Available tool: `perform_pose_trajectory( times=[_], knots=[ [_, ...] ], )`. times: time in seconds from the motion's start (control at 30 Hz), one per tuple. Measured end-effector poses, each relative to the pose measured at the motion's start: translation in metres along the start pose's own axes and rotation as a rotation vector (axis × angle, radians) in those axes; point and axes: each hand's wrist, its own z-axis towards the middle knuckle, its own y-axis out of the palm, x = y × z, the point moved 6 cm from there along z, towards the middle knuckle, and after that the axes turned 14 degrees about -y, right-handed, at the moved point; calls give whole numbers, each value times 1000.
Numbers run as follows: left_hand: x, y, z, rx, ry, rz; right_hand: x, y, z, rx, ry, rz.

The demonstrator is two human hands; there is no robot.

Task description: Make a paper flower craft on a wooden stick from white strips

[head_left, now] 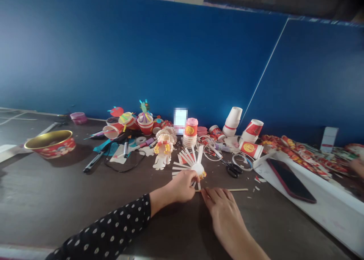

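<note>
A white paper cup cut into strips (197, 168) lies fanned out like a flower on the dark table, with a bit of red and yellow print at its edge. My left hand (183, 186) is closed on its near side, thumb and fingers pinching the strips. Under the end of one strip lies a thin wooden stick (239, 189), running left to right. My right hand (223, 208) rests palm down with its fingers stretched over the stick, the fingertips beside that strip. The part of the stick beneath the fingers is hidden.
Black scissors (232, 170) lie to the right, near paper scraps. Farther right, a white tray (341, 218) holds a phone (290, 179). Behind stand stacked paper cups (232, 121) and a paper figure (164, 148). At left are a gold-lined bowl (51, 150) and markers (95, 160).
</note>
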Motion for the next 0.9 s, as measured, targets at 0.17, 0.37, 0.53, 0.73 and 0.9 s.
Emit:
perform_pose_trajectory(
  times=[0.17, 0.37, 0.53, 0.73, 0.9],
  knots=[
    [-4, -3, 3, 18, -25, -13, 2, 1, 2, -17, -4, -27],
    [-4, -1, 3, 27, -31, 4, 4, -1, 5, -29, -7, -30],
    [-2, -1, 3, 45, 5, 16, 7, 2, 7, -59, -5, -37],
    [1, -1, 2, 37, 54, 29, 9, 3, 6, -75, 21, -29],
    [-4, 0, 4, 55, 47, 18, 11, 1, 13, -105, 37, -55]
  ],
)
